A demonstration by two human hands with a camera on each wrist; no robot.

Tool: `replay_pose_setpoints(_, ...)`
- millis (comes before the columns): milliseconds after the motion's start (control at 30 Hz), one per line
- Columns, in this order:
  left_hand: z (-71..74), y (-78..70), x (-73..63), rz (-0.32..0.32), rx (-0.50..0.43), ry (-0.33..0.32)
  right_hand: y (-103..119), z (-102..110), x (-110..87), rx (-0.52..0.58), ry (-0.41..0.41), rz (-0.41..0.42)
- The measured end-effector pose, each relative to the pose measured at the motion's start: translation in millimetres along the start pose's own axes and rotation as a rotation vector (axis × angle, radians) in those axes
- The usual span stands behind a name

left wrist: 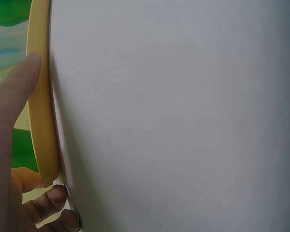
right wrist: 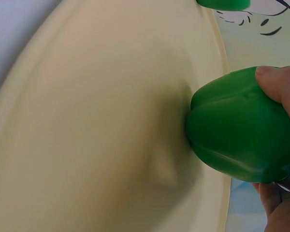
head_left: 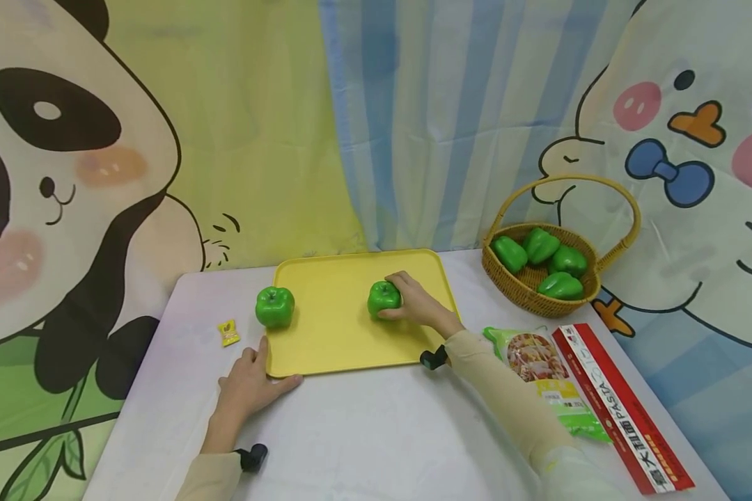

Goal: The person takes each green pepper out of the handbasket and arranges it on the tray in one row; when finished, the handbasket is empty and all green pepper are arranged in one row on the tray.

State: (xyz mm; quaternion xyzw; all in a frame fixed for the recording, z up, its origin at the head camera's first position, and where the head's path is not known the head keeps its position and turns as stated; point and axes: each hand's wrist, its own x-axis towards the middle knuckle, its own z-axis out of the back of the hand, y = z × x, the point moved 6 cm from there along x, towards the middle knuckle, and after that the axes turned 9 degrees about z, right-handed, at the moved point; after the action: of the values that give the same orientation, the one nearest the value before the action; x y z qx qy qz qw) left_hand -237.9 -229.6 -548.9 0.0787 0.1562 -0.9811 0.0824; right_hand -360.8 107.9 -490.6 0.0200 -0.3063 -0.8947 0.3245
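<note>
My right hand (head_left: 416,304) grips a green bell pepper (head_left: 384,298) over the right half of the yellow tray (head_left: 332,341), thumb and fingers on its sides. In the right wrist view the pepper (right wrist: 237,125) has its base close to the tray; whether they touch I cannot tell. A second green bell pepper (head_left: 275,307) is at the tray's left rim. My left hand (head_left: 248,391) rests at the tray's near left corner. Its thumb lies along the front rim and its index finger points up the left side; the other fingers bend loosely beside the corner (left wrist: 48,166).
A wicker basket (head_left: 520,296) with a tall handle holds several green bell peppers at the back right. A green food packet (head_left: 548,379) and a red pasta box (head_left: 623,410) lie right of my right forearm. Left of the tray is a small yellow wrapped sweet (head_left: 228,332).
</note>
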Motion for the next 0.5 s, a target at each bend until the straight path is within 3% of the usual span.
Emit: replay_pose_setpoints(500, 0.3, -1.0, -0.2, 0.004, -0.012, 0.004, 41, -43, 51.3, -0.036, 0.084, 0.080)
